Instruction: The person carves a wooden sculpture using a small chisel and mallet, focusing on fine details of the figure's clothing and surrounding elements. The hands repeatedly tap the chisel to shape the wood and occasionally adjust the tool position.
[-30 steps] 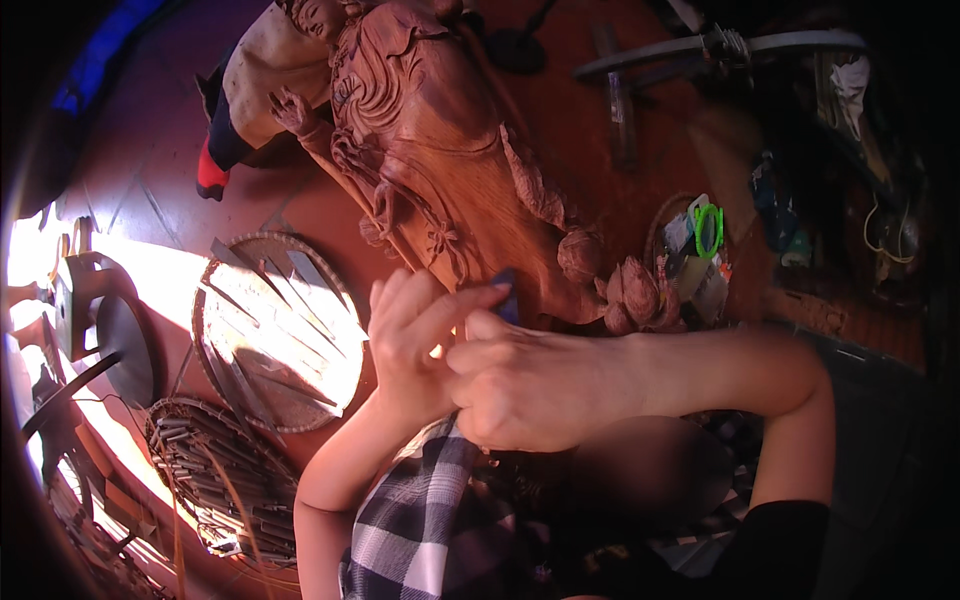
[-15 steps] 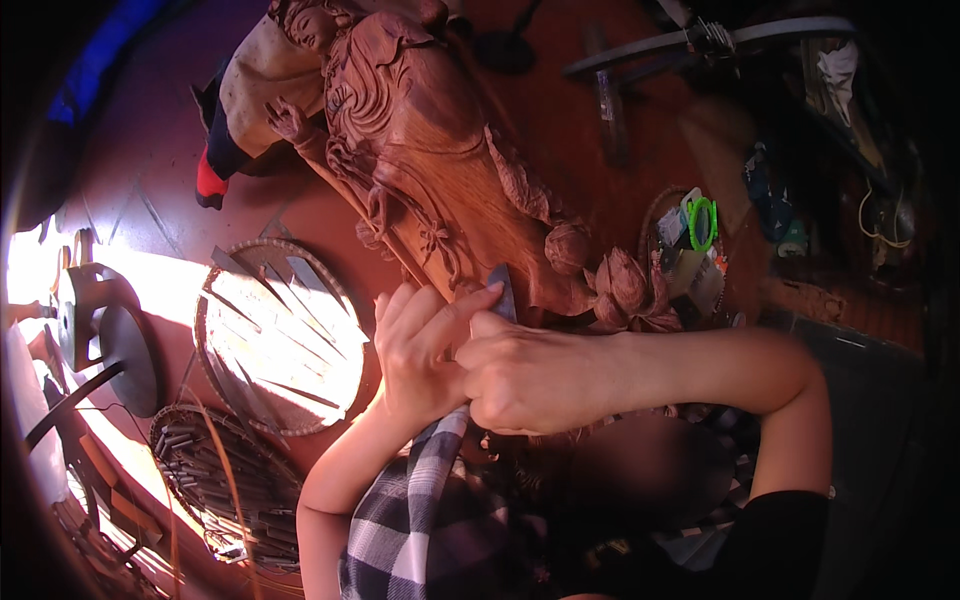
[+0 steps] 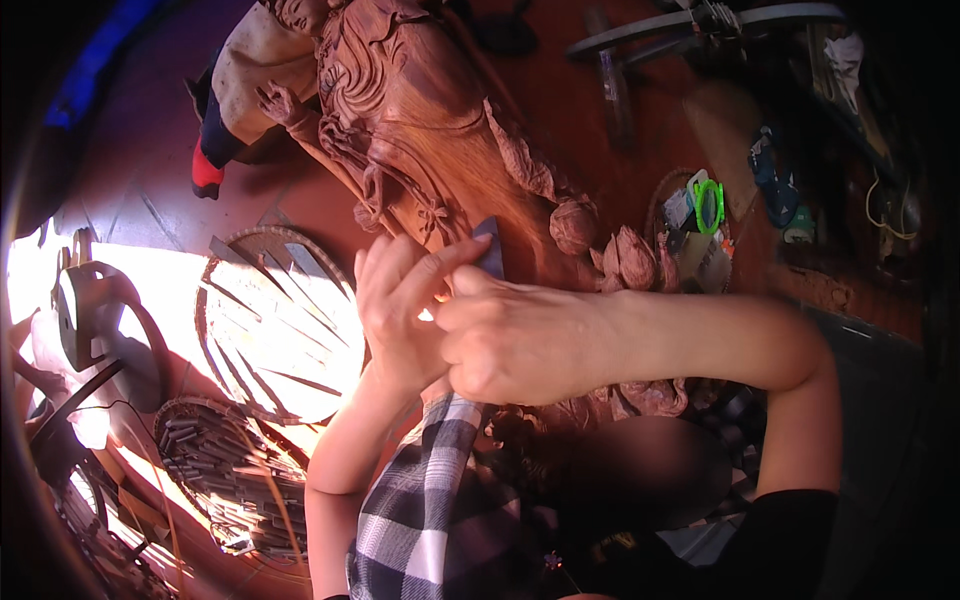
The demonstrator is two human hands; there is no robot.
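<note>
A carved reddish-brown wooden statue [image 3: 430, 150] of a robed figure lies ahead of me, its head at the far end and carved lotus buds [image 3: 628, 260] toward its near right. Over its lower part my hands meet. My right hand [image 3: 510, 335] is closed in a fist around the near end of a thin, dark grey flat piece [image 3: 489, 250], whose pointed end shows past the knuckles. Bent and pressed against the right, my left hand [image 3: 395, 310] has its forefinger on that piece. Where the piece meets the wood is hidden behind the hands.
On the left, a round woven tray [image 3: 280, 325] holds several slim tools in bright sunlight. Below it stands a basket [image 3: 235, 475] packed with many tools. A black metal stand [image 3: 95, 320] is at the far left. A small basket with a green ring [image 3: 708, 207] lies at the right.
Both hands have moved slightly up and left in the picture, still joined around the dark grey piece. The whole scene has shifted a little as the head view moved.
</note>
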